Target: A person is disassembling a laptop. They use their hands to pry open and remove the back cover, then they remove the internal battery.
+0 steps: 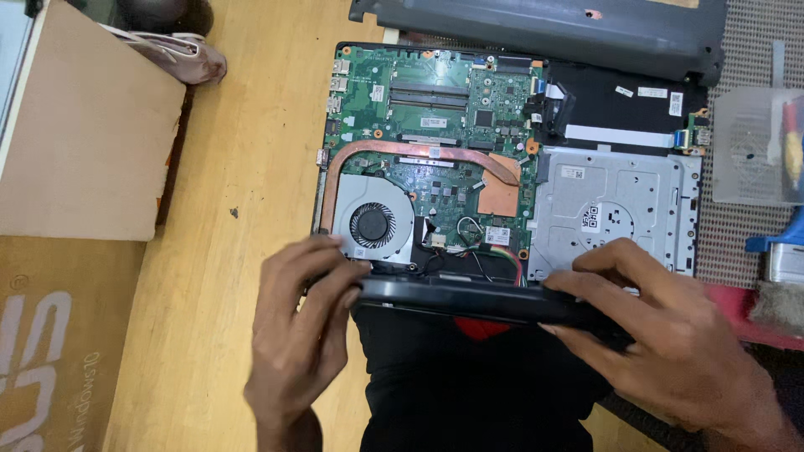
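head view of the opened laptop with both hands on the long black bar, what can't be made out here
- Long black bar: its ends sit under the left hand and right hand.
- Green circuit board: near edge hidden behind the bar.
- Clear plastic box: cut off by the right edge, contents blurred.

Both hands, left hand (297, 335) and right hand (662, 335), grip a long black bar (469, 299), probably a battery, at the opened laptop's (435, 134) near edge.
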